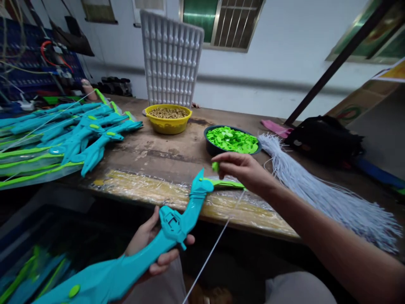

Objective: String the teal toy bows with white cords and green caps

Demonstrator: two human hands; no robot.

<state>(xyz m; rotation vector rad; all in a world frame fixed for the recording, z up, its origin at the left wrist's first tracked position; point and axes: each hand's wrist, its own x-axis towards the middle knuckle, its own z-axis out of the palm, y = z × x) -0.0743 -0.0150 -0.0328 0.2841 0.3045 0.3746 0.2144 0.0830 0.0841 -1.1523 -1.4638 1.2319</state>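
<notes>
My left hand (164, 257) is wrapped round the underside of a turquoise plastic toy bow (148, 249), which lies slanted from the lower left toward the table edge. A square recess shows at the bow's middle. From its far end a lime-green limb (228, 184) reaches right, with a white string (218, 240) running down from the limb's tip. Above that limb, my right hand (237, 169) pinches a small green plastic piece (215, 166) between thumb and fingers. Just behind this hand stands a dark bowl (209, 145) heaped with similar green pieces.
Several turquoise bows (85, 139) are piled at the left of the table. A yellow bowl (169, 126) holds small brass-coloured parts. White strings (316, 185) lie bundled at the right, near a black bag (325, 137). Clear film covers the table's front edge (142, 185).
</notes>
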